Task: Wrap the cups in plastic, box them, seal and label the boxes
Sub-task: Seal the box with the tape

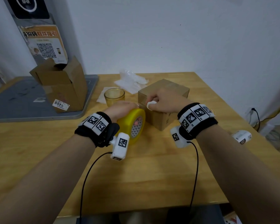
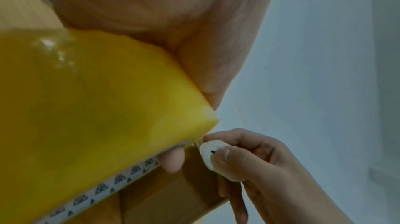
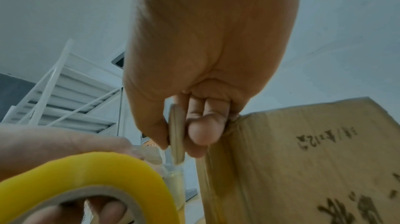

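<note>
Far left, an open box (image 1: 61, 84) waits unsealed. A bare cup (image 1: 114, 96) stands unwrapped near plastic (image 1: 132, 81). Left hand (image 1: 121, 109) grips the tape roll (image 1: 132, 125). Right hand (image 1: 165, 101) pinches a small white cutter (image 1: 151, 105) at the closed box (image 1: 163, 101), cutting tape. Sealing is nearly done; labelling is left.

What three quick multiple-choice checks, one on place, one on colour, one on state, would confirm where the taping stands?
1. Where is the glass cup?
A. inside the open box
B. on the table left of the closed box
C. in the right hand

2. What colour is the tape roll?
A. yellow
B. blue
C. black

3. What is the left hand doing?
A. resting flat on the table
B. lifting the cup
C. gripping the tape roll

Answers:
1 B: the cup stands on the table beside the closed box.
2 A: the tape roll is yellow.
3 C: the left hand has fingers through the roll's core; the right hand pinches a small white cutter.
</note>
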Action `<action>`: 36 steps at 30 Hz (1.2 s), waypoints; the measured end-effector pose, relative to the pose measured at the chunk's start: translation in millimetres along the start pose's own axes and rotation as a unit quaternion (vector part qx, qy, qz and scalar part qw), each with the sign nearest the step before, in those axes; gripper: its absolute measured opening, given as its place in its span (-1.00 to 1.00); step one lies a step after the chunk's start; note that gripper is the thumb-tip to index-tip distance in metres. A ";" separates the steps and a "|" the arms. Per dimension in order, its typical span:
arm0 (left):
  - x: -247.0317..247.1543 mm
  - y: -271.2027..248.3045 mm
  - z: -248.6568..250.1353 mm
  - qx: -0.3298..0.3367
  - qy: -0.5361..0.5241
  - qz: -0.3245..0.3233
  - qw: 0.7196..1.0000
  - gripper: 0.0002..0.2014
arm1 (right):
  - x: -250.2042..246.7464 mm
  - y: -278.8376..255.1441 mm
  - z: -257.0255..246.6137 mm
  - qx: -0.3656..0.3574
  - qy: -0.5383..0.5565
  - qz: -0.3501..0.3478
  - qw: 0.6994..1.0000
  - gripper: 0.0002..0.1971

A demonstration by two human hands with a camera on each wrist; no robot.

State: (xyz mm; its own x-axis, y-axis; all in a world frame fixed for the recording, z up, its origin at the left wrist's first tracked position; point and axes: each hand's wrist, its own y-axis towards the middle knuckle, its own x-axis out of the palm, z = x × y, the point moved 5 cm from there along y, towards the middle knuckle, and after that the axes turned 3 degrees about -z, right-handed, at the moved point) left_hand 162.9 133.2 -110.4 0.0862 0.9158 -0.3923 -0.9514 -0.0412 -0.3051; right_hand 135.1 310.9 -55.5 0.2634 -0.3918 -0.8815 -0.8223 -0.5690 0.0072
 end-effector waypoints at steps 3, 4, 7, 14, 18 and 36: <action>-1.9 -9.0 -4.4 0.009 -0.039 0.018 0.999 -0.78 | 6.2 -10.1 -4.9 -0.025 -0.001 0.014 1.000 -0.91; -3.8 -12.2 -6.2 0.013 -0.052 0.020 0.998 -0.80 | 8.5 -13.5 -9.4 -0.040 0.002 0.007 0.999 -0.89; -13.1 -21.1 -13.1 0.019 -0.081 0.031 0.996 -0.89 | 18.7 -21.9 -19.1 -0.054 0.033 -0.059 0.996 -0.84; -20.4 -34.1 -20.1 0.024 -0.102 0.068 0.992 -0.89 | 72.6 -28.0 -13.9 -0.012 -0.020 -0.193 0.981 -0.90; -15.9 -32.8 -16.0 0.040 -0.096 0.074 0.992 -0.86 | 60.0 -28.2 -13.9 -0.008 0.011 -0.124 0.992 -0.92; -12.4 -23.0 -11.7 0.021 -0.090 0.071 0.993 -0.94 | 21.6 27.0 35.1 0.169 -0.151 0.152 0.962 -0.46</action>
State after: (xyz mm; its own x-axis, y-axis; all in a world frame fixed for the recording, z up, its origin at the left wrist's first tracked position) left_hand 187.2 118.1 -108.7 -0.1007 0.9588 -0.2658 -0.9621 -0.1619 -0.2193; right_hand 100.8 312.4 -90.9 -0.1321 -0.2464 -0.9601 -0.9687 -0.1733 0.1777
